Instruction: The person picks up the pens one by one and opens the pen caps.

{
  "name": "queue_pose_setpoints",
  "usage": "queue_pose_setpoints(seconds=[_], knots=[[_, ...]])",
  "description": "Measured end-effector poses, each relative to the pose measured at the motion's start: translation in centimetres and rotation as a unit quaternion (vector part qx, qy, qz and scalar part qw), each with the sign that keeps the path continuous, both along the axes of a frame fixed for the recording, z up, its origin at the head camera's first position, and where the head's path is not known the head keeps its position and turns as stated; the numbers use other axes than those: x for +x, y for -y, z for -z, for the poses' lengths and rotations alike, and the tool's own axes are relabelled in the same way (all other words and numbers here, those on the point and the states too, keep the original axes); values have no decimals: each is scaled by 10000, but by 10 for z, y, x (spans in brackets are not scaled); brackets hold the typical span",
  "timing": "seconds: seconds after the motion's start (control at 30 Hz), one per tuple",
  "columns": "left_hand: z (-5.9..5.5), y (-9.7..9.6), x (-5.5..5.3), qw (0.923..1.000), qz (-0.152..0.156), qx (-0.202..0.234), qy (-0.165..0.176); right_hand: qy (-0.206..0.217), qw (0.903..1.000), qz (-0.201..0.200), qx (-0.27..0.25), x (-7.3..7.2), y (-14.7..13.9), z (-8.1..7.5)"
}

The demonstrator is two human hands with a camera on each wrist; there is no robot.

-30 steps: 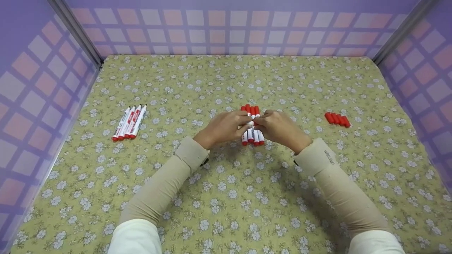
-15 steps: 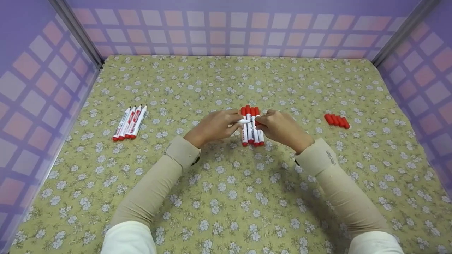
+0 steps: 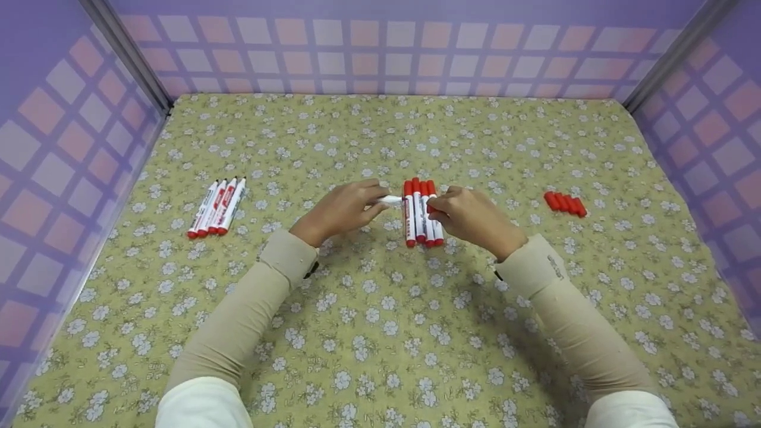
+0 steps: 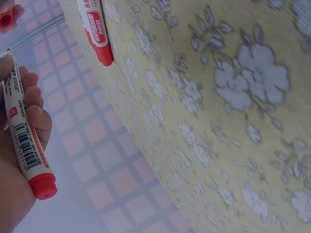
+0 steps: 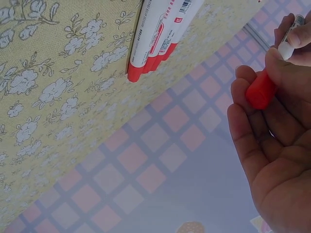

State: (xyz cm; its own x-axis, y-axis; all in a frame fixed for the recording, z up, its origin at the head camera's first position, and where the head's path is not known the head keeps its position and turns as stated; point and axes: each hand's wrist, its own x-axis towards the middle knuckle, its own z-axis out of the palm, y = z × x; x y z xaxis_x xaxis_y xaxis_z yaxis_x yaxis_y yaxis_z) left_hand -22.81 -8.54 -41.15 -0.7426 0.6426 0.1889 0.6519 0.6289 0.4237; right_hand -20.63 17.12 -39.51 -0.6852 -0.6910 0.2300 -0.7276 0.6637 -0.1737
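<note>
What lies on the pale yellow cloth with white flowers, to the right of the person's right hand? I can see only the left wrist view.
Observer: Four short, cylindrical red caps lie side by side there, apart from the right hand.
Operator: And what is to the left of the left hand, which holds a white cylindrical marker?
Observer: Four slim white uncapped markers with red ends.
Operator: How many markers lie between the two hands?
Observer: Four white markers with red caps on, side by side.
</note>
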Motion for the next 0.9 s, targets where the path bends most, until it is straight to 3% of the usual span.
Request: queue_pose_setpoints(seconds=[0.4, 0.67, 0.9], knots=[[0, 31, -3, 9983, -227, 271, 468, -58, 9998, -175, -89, 2, 1, 1], [-1, 55, -5, 9900, -695, 496, 1119, -62, 9998, -188, -54, 3, 1, 2], [-1, 73, -8, 9826, -1165, 713, 1259, -28, 9997, -229, -47, 3, 2, 1]])
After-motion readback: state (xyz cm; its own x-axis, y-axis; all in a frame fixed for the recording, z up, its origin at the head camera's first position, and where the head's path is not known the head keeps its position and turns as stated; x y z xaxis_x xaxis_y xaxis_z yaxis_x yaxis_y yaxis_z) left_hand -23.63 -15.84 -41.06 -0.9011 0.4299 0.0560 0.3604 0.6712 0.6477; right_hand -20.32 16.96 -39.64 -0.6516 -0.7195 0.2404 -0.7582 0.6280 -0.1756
